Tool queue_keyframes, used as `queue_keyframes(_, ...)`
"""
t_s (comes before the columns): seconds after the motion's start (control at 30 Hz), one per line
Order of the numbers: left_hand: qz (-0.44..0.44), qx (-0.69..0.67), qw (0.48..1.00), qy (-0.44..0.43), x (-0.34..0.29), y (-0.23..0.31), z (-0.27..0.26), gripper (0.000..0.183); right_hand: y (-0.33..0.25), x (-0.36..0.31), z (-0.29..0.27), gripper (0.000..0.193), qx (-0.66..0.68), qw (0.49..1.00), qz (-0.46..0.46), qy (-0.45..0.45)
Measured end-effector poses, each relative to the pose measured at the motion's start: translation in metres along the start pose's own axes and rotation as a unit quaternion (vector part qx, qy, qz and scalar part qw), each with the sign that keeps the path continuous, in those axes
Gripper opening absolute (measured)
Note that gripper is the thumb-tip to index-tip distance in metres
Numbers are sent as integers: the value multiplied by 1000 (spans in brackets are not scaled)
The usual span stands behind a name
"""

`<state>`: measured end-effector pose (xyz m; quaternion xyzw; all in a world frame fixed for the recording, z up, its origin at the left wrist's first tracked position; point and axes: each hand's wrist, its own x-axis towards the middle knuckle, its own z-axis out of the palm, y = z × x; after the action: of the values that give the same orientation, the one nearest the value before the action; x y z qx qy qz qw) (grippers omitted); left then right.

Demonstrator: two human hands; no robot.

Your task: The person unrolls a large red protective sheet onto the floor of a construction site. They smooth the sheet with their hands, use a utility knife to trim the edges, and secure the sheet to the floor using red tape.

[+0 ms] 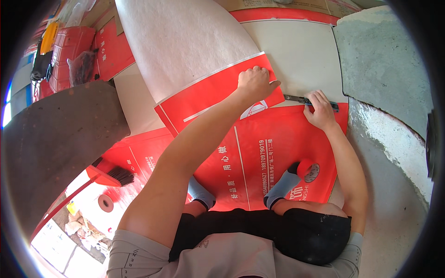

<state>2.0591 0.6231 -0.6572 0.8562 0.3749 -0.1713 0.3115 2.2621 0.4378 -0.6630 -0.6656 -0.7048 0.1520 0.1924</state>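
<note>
A red floor-protection sheet (204,99) with white print and a pale backing is folded back over the floor ahead of me. My left hand (254,85) is closed at the right part of its red folded strip, knuckles up and thumb pointing right. In my right hand (320,110) is a utility knife (335,107), held low by the sheet's right end. Its dark blade points left and reaches the sheet's corner. Another red printed sheet (250,153) lies under my feet. Between my right foot and right forearm sits a roll of red tape (309,170).
Rough grey concrete (384,51) rises at the right. A dark curved surface (65,129) fills the left. Below it are a red broom (113,175) and another tape roll (105,202). Red containers (69,51) and bags stand at the far left.
</note>
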Motion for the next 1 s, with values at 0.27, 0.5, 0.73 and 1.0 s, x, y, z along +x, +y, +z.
queue_keyframes(0.27, -7, 44, 999, 9, 5, 5, 3, 63, -9, 26, 7, 26, 33, 997, -72, -11)
queue_keyframes(0.5, -7, 69, 997, 43, 3, 4, 7, 63, -21, 35, 6, 24, 41, 994, -96, -17)
queue_keyframes(0.73, 3, 86, 996, 33, 1, 14, 18, 62, -35, 12, 11, 22, 41, 998, -47, -6)
queue_keyframes(1.0, -24, 57, 998, 13, 3, 12, 14, 60, -45, -14, 6, 22, 18, 1000, -16, 1)
